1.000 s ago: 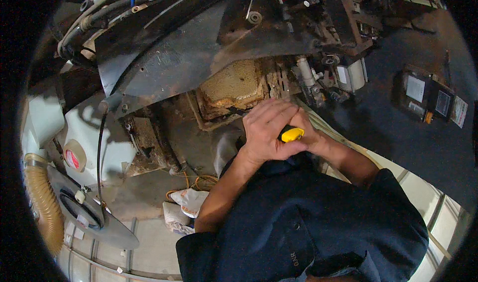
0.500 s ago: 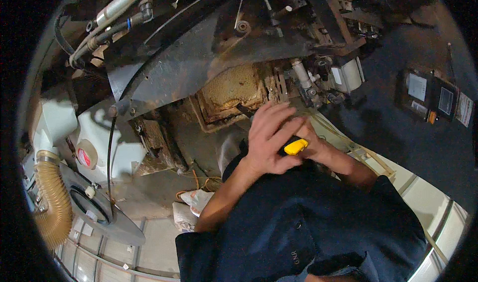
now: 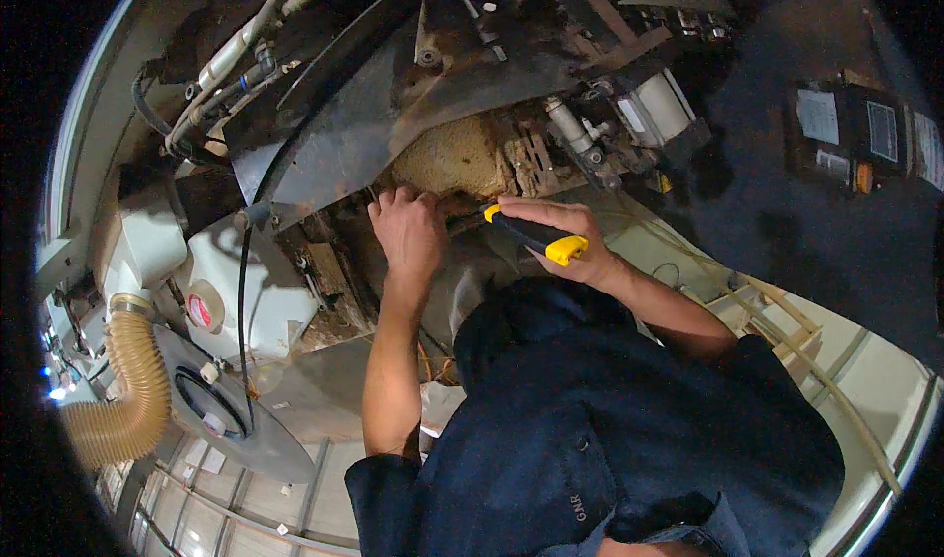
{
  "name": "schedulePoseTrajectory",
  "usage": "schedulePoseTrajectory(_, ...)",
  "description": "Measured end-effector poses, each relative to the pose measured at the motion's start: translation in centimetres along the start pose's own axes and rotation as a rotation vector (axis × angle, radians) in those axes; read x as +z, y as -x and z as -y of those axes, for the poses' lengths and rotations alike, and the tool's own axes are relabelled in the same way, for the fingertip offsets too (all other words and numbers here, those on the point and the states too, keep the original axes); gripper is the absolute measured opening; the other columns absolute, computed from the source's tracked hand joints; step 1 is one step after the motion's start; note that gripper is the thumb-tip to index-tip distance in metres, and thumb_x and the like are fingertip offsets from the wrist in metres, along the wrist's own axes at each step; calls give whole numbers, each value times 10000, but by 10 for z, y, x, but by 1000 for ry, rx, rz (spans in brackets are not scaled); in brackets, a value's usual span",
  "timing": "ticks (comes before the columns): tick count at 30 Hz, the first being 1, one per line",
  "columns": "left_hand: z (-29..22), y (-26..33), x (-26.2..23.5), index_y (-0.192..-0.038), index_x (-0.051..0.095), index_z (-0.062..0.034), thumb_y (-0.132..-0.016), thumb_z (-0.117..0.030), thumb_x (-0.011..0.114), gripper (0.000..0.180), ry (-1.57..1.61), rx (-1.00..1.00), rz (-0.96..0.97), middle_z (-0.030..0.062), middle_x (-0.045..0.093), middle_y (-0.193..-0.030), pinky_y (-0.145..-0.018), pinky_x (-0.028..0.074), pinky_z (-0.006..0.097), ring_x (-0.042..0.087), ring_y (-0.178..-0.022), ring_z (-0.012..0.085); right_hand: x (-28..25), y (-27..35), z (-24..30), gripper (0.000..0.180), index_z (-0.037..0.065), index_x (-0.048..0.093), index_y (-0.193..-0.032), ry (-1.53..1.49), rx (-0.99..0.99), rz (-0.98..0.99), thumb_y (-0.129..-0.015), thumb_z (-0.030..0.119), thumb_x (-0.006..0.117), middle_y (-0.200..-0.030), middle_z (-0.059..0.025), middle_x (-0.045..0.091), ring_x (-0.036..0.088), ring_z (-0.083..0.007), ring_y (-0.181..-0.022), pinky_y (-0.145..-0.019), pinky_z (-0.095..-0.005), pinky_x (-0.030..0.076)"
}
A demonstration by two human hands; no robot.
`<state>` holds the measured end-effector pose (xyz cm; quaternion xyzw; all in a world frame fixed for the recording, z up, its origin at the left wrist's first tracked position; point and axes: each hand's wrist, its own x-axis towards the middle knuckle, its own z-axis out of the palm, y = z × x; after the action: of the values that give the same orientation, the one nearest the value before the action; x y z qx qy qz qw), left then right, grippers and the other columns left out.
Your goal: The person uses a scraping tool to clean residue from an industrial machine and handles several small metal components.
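Yel-blk tool point(image 3: 531, 233) x1 tight in R hand point(image 3: 584, 228), L hand point(image 3: 408, 231) apart, hold unclear

Down to the lower left I see a pale panelled surface point(image 3: 251, 493) crossed by grey seams; the fisheye bends them, and I can't tell whether it's wall or floor. A dull grey floor point(image 3: 339, 390) shows above it. Small, bright bluish-white lights point(image 3: 56, 394) glint at my far left edge. Light falls strongly on a white tank point(image 3: 261, 296), leaving dark shadow patches across it. On my right spreads a broad, dark surface point(image 3: 767, 237); below it, a tan frame point(image 3: 793, 313) stands near a whitish surface point(image 3: 752, 400).
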<state>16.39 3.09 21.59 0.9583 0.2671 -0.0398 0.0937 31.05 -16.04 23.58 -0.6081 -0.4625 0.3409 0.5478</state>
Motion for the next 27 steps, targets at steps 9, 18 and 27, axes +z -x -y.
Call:
schedulePoseTrajectory(9,-2,8,5,-832,688,-85,-729,-167,644,139,5,-40,-55,127,629,-887,-773,401,425,568,-872,322,11,16,0,424,2,607,-1173,13,-27,-113,-749,7,596,-1201,-146,622,585,-274,-1148,-994,-349,440)
schedulePoseTrajectory(18,0,19,-48,-817,683,-57,-748,-173,677,135,350,-195,-198,144,612,-814,-715,464,449,587,-811,352,12,8,-2,427,17,615,-1164,56,-13,-158,-738,21,647,-1179,-137,637,609,-272,-1105,-962,-328,461)
schedulePoseTrajectory(27,15,-41,-258,-842,708,-33,-786,-160,662,146,379,-10,-526,87,677,-813,-691,501,301,628,-742,154,8,16,27,383,29,631,-1151,-46,-32,-202,-769,34,667,-1169,-135,643,623,-222,-1072,-922,-326,474)
